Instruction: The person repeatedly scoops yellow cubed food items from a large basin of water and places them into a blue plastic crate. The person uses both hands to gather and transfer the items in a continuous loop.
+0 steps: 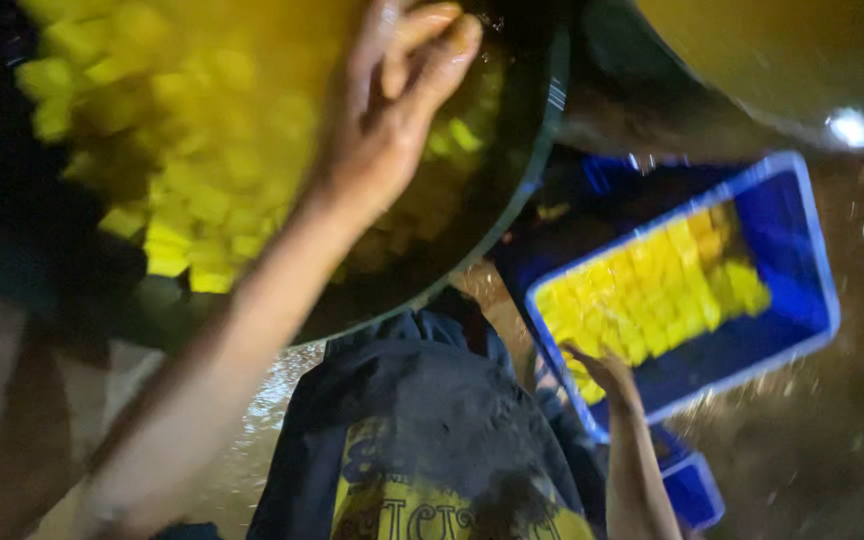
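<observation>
Two containers of yellow cubes fill most of the blurred, dim view. The larger is a big round dark pan (527, 190), tilted across the upper left, its rim sweeping down from the top centre to the lower left. Inside it lies a heap of yellow cubes (182, 190), bright at the left and sinking into a brownish liquid toward the right.

Next in size is a person's dark shirt (432, 430) with a yellow print, low in the middle, directly under the pan's rim.

The blue rectangular crate (802, 250) sits to the right, tilted, with a pale rim. A neat layer of smaller yellow pieces (652, 290) covers its left half; the right half shows bare blue floor. A second, smaller blue tub (697, 490) peeks out beneath it at the bottom.

The left hand (392, 120) comes up on a long forearm from the lower left and lies over the pan, fingers curled together near the top rim; whether they pinch anything cannot be told through the blur.

The right hand (602, 370) rises from the bottom, just right of the shirt, and touches the near left corner of the crate, fingers bent at its rim. Whether it actually clasps the rim cannot be told. The two hands are well apart.
</observation>
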